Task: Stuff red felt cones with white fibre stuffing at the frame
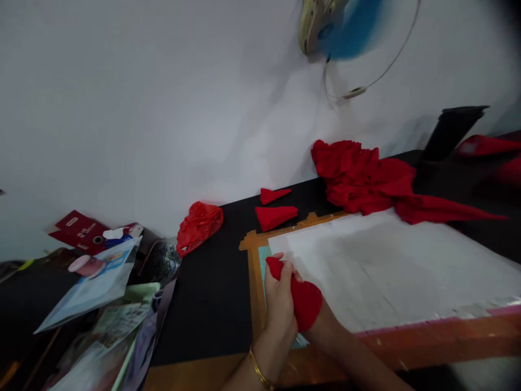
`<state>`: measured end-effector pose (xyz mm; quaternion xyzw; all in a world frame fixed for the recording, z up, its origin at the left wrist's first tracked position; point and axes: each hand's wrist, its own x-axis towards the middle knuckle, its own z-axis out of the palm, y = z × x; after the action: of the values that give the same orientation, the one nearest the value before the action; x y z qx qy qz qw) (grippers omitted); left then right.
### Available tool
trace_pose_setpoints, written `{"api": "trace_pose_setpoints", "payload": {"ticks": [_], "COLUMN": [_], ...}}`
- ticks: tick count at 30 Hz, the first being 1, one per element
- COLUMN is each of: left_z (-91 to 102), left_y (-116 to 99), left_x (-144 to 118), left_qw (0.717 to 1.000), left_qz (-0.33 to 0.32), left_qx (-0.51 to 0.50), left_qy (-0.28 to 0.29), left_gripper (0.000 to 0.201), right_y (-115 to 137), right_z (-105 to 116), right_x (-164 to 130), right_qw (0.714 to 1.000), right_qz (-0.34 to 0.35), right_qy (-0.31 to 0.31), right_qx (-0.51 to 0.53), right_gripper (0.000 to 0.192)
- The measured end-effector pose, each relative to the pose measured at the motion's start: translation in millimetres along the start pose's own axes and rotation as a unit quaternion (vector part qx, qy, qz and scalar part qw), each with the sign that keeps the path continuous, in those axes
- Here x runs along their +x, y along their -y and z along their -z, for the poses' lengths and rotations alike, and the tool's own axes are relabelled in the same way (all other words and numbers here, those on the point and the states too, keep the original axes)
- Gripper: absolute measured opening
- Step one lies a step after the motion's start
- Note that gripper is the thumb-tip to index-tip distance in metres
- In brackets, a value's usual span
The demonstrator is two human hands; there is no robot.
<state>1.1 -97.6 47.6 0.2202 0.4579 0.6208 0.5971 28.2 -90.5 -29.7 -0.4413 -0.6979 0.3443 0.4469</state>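
Note:
My left hand (280, 298), with a gold bangle at the wrist, is closed around a red cone-shaped cloth piece (306, 305). The narrow tip of the cloth pokes out above the fingers. My right forearm (331, 332) runs into the wide end of the same piece, and the cloth covers most of my right hand, so its fingers are hidden. Both hands are over the left edge of a white sheet (366, 271). Two flat red cloth pieces, a larger one (275, 217) and a smaller one (275, 195), lie beyond them near the wall.
A heap of red cloth (362, 176) lies at the back right, beside a dark container (452, 133). Left of the hands are a red plastic bag (199, 225) and a pale green tray (126, 347) of packets. A blurred blue fan (354, 30) hangs above.

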Motion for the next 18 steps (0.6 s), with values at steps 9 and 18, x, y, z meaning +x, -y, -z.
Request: {"api": "trace_pose_setpoints", "payload": {"ticks": [9, 18], "left_z": [5.7, 4.2], "left_y": [-6, -3], "left_x": [18, -6], "left_qw": [0.993, 0.995], "left_qz": [0.056, 0.033], "left_qx": [-0.091, 0.017], "left_qy": [-0.046, 0.089], "left_gripper": [0.045, 0.045], "right_y": [-11, -21], "right_z": [17, 37], "right_x": [-30, -56], "right_qw": [1.0, 0.999], "right_qz": [0.015, 0.015], "right_qy": [0.01, 0.049], "right_qx": [0.023, 0.019], "right_gripper": [0.052, 0.063]}}
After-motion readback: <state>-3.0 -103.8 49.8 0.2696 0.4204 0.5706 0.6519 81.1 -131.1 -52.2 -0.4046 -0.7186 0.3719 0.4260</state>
